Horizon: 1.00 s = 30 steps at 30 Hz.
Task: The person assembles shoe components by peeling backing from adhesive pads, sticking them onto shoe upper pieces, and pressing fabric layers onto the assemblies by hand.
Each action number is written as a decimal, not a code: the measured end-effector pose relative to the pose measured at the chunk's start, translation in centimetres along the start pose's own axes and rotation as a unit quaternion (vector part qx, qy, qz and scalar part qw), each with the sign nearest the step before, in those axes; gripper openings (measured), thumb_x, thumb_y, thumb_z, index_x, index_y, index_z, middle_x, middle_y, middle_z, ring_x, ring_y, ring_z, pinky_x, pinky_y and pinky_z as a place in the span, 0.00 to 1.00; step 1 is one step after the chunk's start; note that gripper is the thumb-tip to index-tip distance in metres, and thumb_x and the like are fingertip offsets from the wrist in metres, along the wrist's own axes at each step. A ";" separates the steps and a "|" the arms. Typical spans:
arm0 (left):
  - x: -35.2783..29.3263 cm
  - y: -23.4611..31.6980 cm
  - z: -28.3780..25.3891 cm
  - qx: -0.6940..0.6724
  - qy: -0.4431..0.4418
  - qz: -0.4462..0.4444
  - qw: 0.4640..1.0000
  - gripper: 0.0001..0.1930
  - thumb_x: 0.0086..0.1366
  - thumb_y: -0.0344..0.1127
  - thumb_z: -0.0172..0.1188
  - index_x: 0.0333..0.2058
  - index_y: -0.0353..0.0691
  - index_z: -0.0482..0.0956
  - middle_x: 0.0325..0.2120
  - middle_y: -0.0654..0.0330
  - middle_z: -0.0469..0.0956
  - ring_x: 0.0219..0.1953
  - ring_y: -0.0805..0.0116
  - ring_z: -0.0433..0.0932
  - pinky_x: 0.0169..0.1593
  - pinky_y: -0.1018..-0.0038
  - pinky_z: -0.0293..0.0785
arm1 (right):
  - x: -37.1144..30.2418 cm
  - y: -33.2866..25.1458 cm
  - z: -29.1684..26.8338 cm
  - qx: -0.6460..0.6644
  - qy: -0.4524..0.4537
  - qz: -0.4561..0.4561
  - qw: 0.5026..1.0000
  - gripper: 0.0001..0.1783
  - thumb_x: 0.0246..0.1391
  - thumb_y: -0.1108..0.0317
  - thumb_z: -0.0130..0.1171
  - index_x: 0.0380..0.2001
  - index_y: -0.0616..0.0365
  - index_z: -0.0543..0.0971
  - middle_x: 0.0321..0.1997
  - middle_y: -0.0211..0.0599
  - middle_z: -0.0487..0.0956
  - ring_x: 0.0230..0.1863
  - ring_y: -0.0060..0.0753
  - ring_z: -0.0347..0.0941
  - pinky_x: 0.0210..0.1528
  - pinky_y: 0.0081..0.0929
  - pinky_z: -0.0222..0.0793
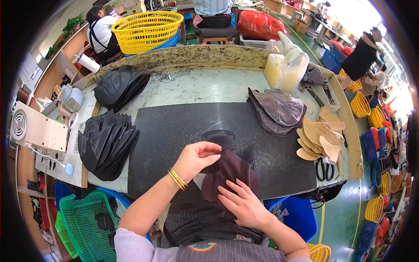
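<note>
A dark maroon curved piece of leather or fabric (238, 172) lies at the near edge of a black work mat (170, 131). My left hand (196, 160), with gold bangles at the wrist, pinches its upper left edge between thumb and fingers. Across its lower right part rest the spread fingers of my right hand (244, 205), lying flat. Just beyond my left fingertips is a small black curved piece (220, 139) on the mat. A bit of pale material shows beside the maroon piece, partly hidden under my left hand.
Black cut pieces are stacked at left (107, 146) and far left (118, 87). To the right lie dark brown pieces (279, 111), tan pieces (321, 137) and scissors (325, 169). A glue bottle (294, 67) stands near the raised back board (196, 59). Green baskets (85, 218) sit below left.
</note>
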<state>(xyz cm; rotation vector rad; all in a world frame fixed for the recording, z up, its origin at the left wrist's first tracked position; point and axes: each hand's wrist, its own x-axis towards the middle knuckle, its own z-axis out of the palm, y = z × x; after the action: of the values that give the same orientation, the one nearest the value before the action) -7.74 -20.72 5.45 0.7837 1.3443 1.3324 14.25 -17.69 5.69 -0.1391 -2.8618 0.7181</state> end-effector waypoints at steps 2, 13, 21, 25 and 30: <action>0.2 -0.1 -0.2 -0.003 0.000 -0.015 1.000 0.10 0.58 0.25 0.60 0.39 0.32 0.76 0.38 0.57 0.77 0.40 0.74 0.76 0.47 0.79 0.72 | -0.1 0.1 0.0 0.001 0.003 0.000 1.000 0.28 0.33 0.73 0.59 0.45 0.64 0.72 0.57 0.46 0.68 0.62 0.51 0.57 0.64 0.50 0.48; 1.0 0.4 -0.9 -0.103 0.102 -0.052 0.988 0.06 0.64 0.30 0.52 0.35 0.33 0.73 0.32 0.57 0.76 0.32 0.70 0.78 0.37 0.73 0.80 | -0.2 0.1 0.0 0.012 0.014 0.000 1.000 0.27 0.33 0.73 0.59 0.44 0.64 0.72 0.56 0.45 0.68 0.61 0.50 0.59 0.63 0.49 0.50; -0.5 0.4 0.7 -0.185 0.043 -0.079 0.979 0.07 0.64 0.30 0.52 0.40 0.34 0.71 0.34 0.59 0.74 0.35 0.70 0.77 0.44 0.69 0.78 | -0.3 0.2 -0.1 0.013 0.011 -0.017 1.000 0.33 0.31 0.74 0.60 0.49 0.60 0.70 0.57 0.44 0.67 0.61 0.50 0.58 0.64 0.49 0.49; -1.0 0.4 0.8 -0.229 0.022 -0.061 0.971 0.09 0.62 0.26 0.54 0.41 0.33 0.70 0.36 0.58 0.74 0.38 0.70 0.77 0.46 0.73 0.77 | -0.4 0.2 0.2 0.012 0.022 -0.026 0.999 0.46 0.15 0.73 0.63 0.51 0.60 0.69 0.58 0.43 0.66 0.62 0.50 0.57 0.65 0.51 0.48; -1.8 0.4 1.5 -0.224 0.046 -0.036 0.973 0.12 0.58 0.23 0.58 0.41 0.33 0.70 0.35 0.57 0.75 0.38 0.71 0.76 0.46 0.75 0.77 | -0.2 -0.5 -0.4 0.014 0.004 -0.043 0.999 0.42 0.22 0.68 0.65 0.51 0.58 0.70 0.58 0.42 0.66 0.62 0.49 0.57 0.64 0.51 0.49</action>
<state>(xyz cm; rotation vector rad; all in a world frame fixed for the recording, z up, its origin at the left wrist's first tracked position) -5.98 -21.97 6.46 0.3644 1.0709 1.5528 14.52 -17.95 6.23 -0.0149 -2.8301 0.7390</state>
